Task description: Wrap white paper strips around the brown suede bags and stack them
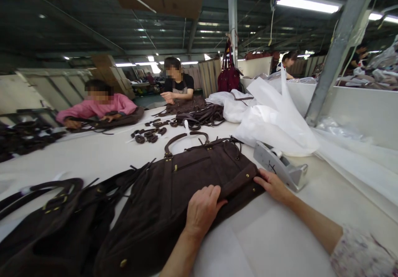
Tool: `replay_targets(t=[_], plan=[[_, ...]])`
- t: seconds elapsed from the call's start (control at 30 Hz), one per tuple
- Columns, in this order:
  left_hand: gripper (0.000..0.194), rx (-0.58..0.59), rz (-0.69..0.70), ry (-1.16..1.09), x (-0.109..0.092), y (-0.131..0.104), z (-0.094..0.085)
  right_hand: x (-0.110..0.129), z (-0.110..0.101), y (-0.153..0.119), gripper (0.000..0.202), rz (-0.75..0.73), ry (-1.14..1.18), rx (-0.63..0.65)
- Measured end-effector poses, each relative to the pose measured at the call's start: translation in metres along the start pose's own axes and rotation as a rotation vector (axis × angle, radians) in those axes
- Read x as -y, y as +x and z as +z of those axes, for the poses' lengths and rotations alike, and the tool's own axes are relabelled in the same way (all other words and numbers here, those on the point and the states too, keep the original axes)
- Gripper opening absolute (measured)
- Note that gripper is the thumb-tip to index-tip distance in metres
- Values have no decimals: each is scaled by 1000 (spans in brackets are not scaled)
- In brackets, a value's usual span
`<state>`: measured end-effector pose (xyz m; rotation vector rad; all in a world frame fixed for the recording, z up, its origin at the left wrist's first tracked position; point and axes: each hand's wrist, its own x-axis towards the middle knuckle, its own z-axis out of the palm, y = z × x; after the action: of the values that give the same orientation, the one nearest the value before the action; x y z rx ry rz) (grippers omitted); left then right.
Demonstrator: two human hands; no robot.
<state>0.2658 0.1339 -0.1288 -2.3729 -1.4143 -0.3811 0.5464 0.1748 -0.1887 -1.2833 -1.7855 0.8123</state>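
head view, forward and down

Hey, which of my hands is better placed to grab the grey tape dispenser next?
Probably your right hand: it touches the dark brown bag's corner, right beside the grey tape dispenser. Your left hand is on the bag too, but farther from the dispenser.

White table [102, 154]: dark brown bags [192, 181], coiled brown straps [149, 135], grey tape dispenser [281, 168], white sheeting [270, 129].
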Motion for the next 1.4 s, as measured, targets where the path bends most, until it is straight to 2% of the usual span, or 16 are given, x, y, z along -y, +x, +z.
replay_targets(t=[0.07, 0.13, 0.17, 0.23, 0.3, 0.4, 0.5, 0.57, 0.63, 0.7, 0.77, 0.93, 1.1, 1.23, 1.33, 1.4], plan=[[25, 16, 6, -25, 0, -3, 3, 8, -5, -7, 36, -63, -185, -138], [27, 18, 8, -59, 0, -4, 5, 26, -10, -12, 51, -235, -400, -277], [27, 16, 7, -75, 1, -3, 6, 38, -12, -13, 58, -353, -498, -286], [29, 13, -1, -98, 2, 0, 6, 64, -10, -10, 67, -562, -634, -166], [32, 24, -10, -109, 3, 5, 5, 84, -2, 1, 72, -668, -694, 10], [37, 33, -15, -96, -1, 5, -5, 90, 15, 26, 58, -593, -747, 205], [38, -9, 92, -50, -8, -16, -18, 74, 27, 48, 35, -399, -714, 321], [39, 9, 221, -40, -11, -41, -23, 59, 32, 57, 31, -313, -609, 358], [41, 65, 278, -54, -11, -68, -23, 48, 34, 61, 29, -277, -511, 378], [47, 114, 228, -79, -6, -86, -20, 42, 36, 60, 28, -278, -475, 383], [52, 156, 148, -111, 2, -92, -17, 43, 38, 57, 28, -291, -508, 356], [52, 254, 63, -165, 12, -70, -18, 60, 32, 54, 41, -414, -718, 258], [48, 260, 16, -130, -3, -53, -25, 69, 17, 63, 75, -521, -660, 383], [63, 256, -5, -35, -23, -37, -24, 66, 17, 75, 69, -547, -749, 407], [64, 275, -11, 10, -32, -25, -17, 56, 22, 80, 63, -589, -791, 419], [65, 258, 37, 5, -36, -20, -10, 49, 25, 80, 58, -590, -805, 403]])
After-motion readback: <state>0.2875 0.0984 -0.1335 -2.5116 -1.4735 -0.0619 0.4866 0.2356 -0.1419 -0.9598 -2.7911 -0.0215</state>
